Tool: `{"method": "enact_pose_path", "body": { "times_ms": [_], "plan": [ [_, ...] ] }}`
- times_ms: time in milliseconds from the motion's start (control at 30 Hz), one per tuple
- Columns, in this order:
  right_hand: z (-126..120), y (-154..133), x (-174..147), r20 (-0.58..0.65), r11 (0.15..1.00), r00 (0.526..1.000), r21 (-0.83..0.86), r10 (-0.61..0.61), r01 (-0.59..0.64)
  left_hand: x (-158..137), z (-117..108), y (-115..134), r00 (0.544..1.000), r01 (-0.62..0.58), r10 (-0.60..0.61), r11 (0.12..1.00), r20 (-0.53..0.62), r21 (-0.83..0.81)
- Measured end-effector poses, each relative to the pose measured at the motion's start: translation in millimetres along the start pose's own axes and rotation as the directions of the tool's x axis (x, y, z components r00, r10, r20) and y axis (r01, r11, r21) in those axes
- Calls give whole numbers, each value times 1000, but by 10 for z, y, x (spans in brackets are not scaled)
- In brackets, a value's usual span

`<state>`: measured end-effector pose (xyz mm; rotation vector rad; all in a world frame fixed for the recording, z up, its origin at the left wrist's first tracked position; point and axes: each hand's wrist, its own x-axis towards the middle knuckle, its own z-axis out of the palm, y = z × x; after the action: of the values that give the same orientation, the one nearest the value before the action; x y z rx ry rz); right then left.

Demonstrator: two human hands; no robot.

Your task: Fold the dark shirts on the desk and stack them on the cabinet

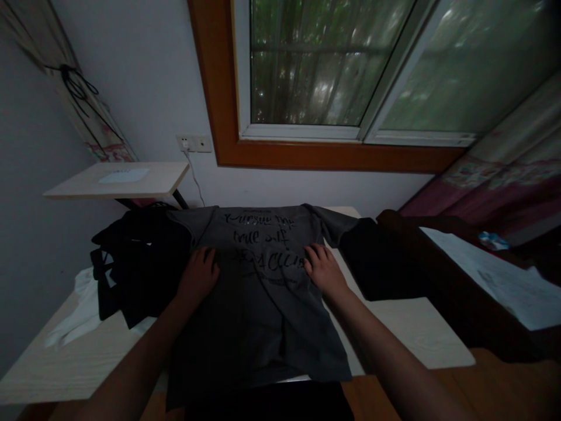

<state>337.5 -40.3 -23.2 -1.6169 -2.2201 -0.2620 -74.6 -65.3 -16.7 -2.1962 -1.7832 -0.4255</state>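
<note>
A dark grey T-shirt [267, 316] with black lettering lies spread across the light wooden table, its sleeves out to both sides and its lower hem at the near edge. On the left side of its chest rests my left hand [200, 273], fingers a little bent and lying on the fabric. My right hand [323, 268] touches the opposite side by the lettering, with its fingers apart. Neither hand visibly lifts the cloth. Creases run down the middle of the shirt. Dimness hides the exact contact of the fingertips.
Black clothing [140, 263] is heaped on the left, beside a white cloth [83, 310]. Behind it stands a raised wooden shelf [162, 178]. A flat black item [385, 263] lies right of the shirt on the table [421, 327]. A dark piece of furniture [464, 286] borders the right.
</note>
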Motion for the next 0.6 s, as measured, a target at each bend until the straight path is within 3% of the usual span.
{"method": "enact_pose_path", "body": {
  "times_ms": [400,600],
  "plan": [
    [110,2,344,11,994,998,-96,61,-60,562,298,-215,999,26,-24,998,35,-52],
    [260,77,605,16,996,997,-47,71,-70,757,342,-248,999,14,-12,999,35,-37]
  ]
}}
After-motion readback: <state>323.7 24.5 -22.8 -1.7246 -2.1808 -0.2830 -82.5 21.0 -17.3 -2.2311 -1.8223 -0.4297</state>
